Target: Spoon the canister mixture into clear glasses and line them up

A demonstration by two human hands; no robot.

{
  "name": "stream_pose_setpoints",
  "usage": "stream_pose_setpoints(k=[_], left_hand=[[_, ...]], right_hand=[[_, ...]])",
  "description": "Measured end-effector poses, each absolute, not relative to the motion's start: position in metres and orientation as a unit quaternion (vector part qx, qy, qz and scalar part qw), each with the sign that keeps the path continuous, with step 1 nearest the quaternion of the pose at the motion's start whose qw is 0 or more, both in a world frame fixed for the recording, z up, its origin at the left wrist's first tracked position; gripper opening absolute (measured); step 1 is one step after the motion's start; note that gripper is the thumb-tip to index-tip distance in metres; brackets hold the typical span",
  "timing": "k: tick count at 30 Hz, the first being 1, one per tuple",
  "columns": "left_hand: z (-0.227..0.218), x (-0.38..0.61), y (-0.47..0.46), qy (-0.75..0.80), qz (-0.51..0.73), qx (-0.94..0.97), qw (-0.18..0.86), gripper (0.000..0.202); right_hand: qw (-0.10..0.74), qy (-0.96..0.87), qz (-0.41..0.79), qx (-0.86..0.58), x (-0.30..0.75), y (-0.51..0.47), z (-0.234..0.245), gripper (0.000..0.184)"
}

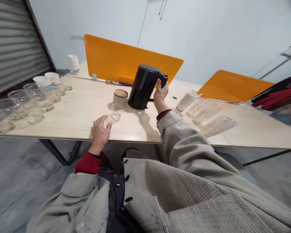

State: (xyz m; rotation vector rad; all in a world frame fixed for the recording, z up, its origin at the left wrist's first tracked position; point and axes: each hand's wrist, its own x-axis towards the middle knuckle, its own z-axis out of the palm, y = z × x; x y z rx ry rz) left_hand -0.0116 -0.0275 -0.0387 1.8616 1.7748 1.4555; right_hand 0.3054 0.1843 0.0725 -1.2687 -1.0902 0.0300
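My right hand (161,94) is wrapped round the handle of a black electric kettle (142,85). The kettle leans slightly in view; whether its base touches the table I cannot tell. Left of it stands a grey cup with a brown rim (120,96). In front of that cup is a small clear plastic cup (116,111), upright on the table, with a little at its bottom that I cannot make out. My left hand (100,130) rests by the table's front edge, beside the clear cup, fingers apart and holding nothing.
Clear cups (29,108) and white paper cups (52,78) line the table's left side. A paper cup stack (74,64) stands behind them. At right, another paper cup stack (187,101) leans near stacked clear cups (218,125) lying sideways. An orange divider (126,60) borders the back.
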Motion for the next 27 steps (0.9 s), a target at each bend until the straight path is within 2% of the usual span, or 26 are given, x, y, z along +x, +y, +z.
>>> stream_pose_setpoints(k=[5, 10, 15, 19, 24, 27], left_hand=[[-0.038, -0.012, -0.028, 0.605, 0.473, 0.634, 0.091, 0.048], [-0.039, -0.013, -0.027, 0.605, 0.469, 0.638, 0.083, 0.045], [-0.040, -0.013, -0.028, 0.602, 0.466, 0.645, 0.068, 0.044], [-0.040, -0.014, -0.032, 0.595, 0.468, 0.650, 0.072, 0.044], [-0.042, -0.019, -0.027, 0.596, 0.472, 0.641, 0.099, 0.046], [-0.046, -0.022, -0.014, 0.596, 0.481, 0.626, 0.147, 0.053]], right_hand=[[0.675, -0.507, -0.021, -0.536, 0.330, 0.221, 0.052, 0.061], [0.646, -0.495, -0.025, -0.581, 0.344, 0.234, 0.053, 0.057], [0.616, -0.456, -0.048, -0.641, 0.349, 0.247, 0.049, 0.066], [0.620, -0.444, -0.072, -0.643, 0.356, 0.260, 0.044, 0.065], [0.601, -0.463, -0.038, -0.650, 0.361, 0.261, 0.048, 0.068], [0.606, -0.465, -0.010, -0.645, 0.359, 0.252, 0.055, 0.062]])
